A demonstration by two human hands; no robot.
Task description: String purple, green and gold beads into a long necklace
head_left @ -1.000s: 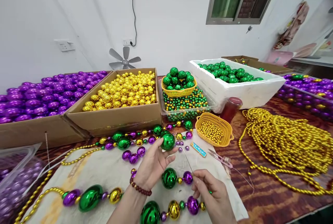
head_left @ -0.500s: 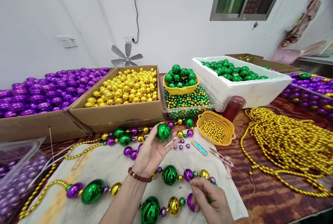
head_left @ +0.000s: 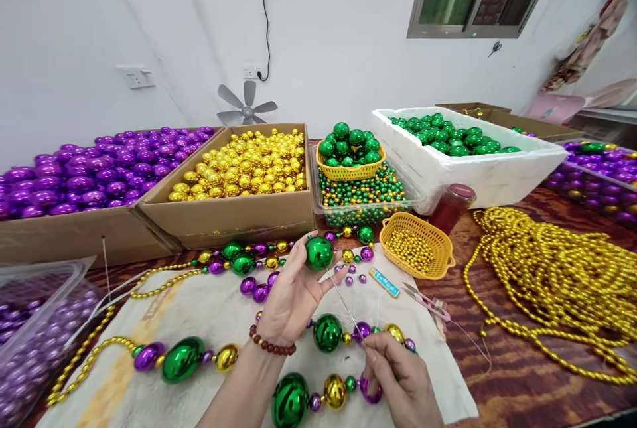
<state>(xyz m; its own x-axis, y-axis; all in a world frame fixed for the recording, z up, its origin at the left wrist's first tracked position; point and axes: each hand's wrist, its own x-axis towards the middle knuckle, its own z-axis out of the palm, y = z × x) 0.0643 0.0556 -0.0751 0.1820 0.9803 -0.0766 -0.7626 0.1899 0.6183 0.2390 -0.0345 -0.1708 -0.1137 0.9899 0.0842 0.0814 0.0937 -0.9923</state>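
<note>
Over the cloth, my left hand (head_left: 293, 288) holds a large shiny green bead (head_left: 319, 253) between thumb and fingers. A thin needle (head_left: 344, 296) slants from the underside of that bead down to my right hand (head_left: 401, 375), which pinches its lower end. Whether the tip is inside the bead's hole I cannot tell. Below and behind my hands lies a strand of beads in green, purple and gold, with a big green bead (head_left: 327, 333) near my left wrist and another green bead (head_left: 290, 400) closer to me. Several small purple beads (head_left: 349, 279) lie loose just past my left fingers.
A white cloth (head_left: 189, 308) covers the table's middle. Behind stand cartons of purple beads (head_left: 79, 182) and gold beads (head_left: 243, 166), plus a foam box (head_left: 448, 172). Rightward are a yellow basket (head_left: 442, 252), pink-handled snips (head_left: 432, 307), a blue-labelled packet (head_left: 385, 282) and gold bead strings (head_left: 547, 275).
The whole view has shifted slightly to the right. Both hands keep nearly the same hold on the green bead and the needle.
</note>
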